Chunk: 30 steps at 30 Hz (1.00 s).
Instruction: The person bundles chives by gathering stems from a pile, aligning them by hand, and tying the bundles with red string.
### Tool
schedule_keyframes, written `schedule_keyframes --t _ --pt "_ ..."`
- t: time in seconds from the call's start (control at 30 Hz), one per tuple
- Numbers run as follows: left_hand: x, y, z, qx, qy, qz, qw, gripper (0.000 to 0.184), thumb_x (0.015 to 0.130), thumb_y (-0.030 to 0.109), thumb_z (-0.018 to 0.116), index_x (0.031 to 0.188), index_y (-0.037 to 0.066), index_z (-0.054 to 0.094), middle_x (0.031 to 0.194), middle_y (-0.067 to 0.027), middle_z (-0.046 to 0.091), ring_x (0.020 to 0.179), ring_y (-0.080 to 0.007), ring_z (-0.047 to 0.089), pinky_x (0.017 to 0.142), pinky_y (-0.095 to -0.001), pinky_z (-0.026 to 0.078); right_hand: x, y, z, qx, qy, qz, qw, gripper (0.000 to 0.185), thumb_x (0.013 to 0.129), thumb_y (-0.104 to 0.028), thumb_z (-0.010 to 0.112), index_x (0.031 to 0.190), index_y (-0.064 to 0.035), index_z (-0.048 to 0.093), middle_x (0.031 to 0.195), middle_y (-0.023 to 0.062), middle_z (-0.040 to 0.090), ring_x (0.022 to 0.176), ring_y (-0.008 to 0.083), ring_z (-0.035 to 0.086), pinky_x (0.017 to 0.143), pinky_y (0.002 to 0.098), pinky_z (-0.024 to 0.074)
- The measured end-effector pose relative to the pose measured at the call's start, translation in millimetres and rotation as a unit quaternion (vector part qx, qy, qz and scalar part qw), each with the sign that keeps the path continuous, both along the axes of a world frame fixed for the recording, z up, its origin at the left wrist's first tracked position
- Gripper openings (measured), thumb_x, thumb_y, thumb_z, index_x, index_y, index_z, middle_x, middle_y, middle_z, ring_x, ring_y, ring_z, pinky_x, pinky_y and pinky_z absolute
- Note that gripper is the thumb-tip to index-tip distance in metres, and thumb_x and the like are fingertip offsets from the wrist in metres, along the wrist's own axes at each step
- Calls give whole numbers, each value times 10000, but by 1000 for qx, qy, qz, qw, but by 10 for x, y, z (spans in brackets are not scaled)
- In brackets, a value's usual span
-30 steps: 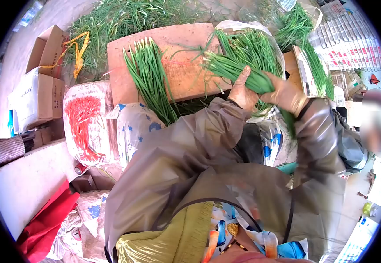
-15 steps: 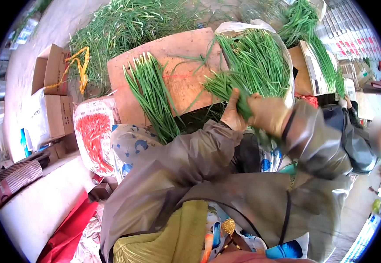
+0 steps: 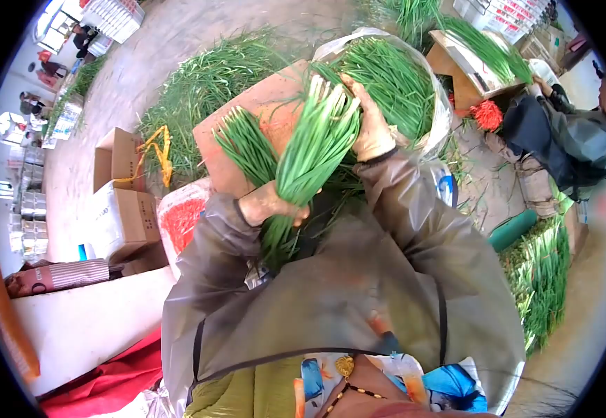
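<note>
Green stalks [image 3: 320, 143] are bunched above the near edge of the surface [image 3: 223, 167], wrapped in the left hand [image 3: 271, 203], while the right hand [image 3: 374, 129], unclenched beside their pale ends, does best with a light, flat palm.

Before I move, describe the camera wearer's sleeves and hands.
The left sleeve and right sleeve are loose, wrinkled and grey-brown, with a shiny, partly see-through, plastic-like look and dark cuff edges. No printed markings show on them. No watch shows by the left hand or right hand.
</note>
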<state>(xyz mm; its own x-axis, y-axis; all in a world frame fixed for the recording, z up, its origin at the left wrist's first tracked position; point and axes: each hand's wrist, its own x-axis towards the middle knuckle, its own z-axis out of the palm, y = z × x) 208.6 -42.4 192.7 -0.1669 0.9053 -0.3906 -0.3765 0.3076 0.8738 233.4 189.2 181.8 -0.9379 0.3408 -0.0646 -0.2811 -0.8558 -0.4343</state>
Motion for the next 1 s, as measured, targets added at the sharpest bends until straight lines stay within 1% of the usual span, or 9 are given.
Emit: schedule_keyframes --t 0.13,0.3,0.37,0.43,0.57,0.63,0.73,0.9,1.0 --pt "151 -441 98 -51 7 -44 998 390 699 86 691 1050 4 541 833 -82 595 676 -172 571 618 -283 470 86 49 -140 110 -28 94 989 152 827 -216 627 827 -68 596 529 -54 408 463 91 420 416 239 345" --pt "493 -765 78 -59 -44 26 997 342 697 85 702 1006 18 571 798 -62 600 669 -145 564 603 -267 460 416 831 -249 141 -63 39 987 129 846 -226 594 824 -100 600 538 -26 478 454 121 432 428 239 350" --pt "594 -876 50 -100 -47 92 990 368 695 79 702 1029 16 560 833 -86 591 687 -156 563 556 -268 464 348 1150 -808 722 -146 -16 676 262 813 -298 622 955 -79 599 760 84 621 683 237 590 621 326 475" --pt "638 -921 -18 -105 -41 105 988 380 696 91 710 1038 24 560 830 -76 592 686 -148 557 563 -262 464 672 908 -296 889 -264 275 253 595 721 -406 692 1183 -68 531 1133 197 556 1053 319 541 910 378 413" --pt "653 -725 -78 -100 47 81 991 436 709 104 717 1106 43 546 913 -63 597 786 -147 562 672 -267 471 597 462 -120 788 -54 40 612 679 728 -475 664 1239 -62 488 1180 192 540 1115 321 503 956 387 383" --pt "736 -546 -6 -100 107 61 987 524 725 65 707 1205 31 498 1058 -56 590 942 -140 520 844 -261 412 616 143 -107 824 -42 52 563 580 756 -397 676 1172 -22 526 1149 170 564 1043 310 539 889 352 416" --pt "743 -571 -192 -108 284 25 952 638 724 183 715 1282 71 425 1104 -103 581 1016 -200 527 880 -284 401 476 286 -708 579 65 147 799 252 811 -202 631 955 4 615 876 88 636 803 187 591 771 274 454" --pt "889 -406 309 -372 455 -42 808 729 770 300 643 1378 120 283 1095 -232 569 1018 -370 556 851 -401 443 778 887 -535 708 -281 76 643 286 823 -304 608 954 -53 646 858 108 657 805 200 608 761 316 461" --pt "909 -530 30 -285 605 10 743 697 775 280 614 1385 174 294 1003 -220 603 825 -370 605 690 -427 481 956 566 -471 672 -126 51 728 529 790 -463 620 1080 -22 582 923 160 644 907 262 612 814 315 459"
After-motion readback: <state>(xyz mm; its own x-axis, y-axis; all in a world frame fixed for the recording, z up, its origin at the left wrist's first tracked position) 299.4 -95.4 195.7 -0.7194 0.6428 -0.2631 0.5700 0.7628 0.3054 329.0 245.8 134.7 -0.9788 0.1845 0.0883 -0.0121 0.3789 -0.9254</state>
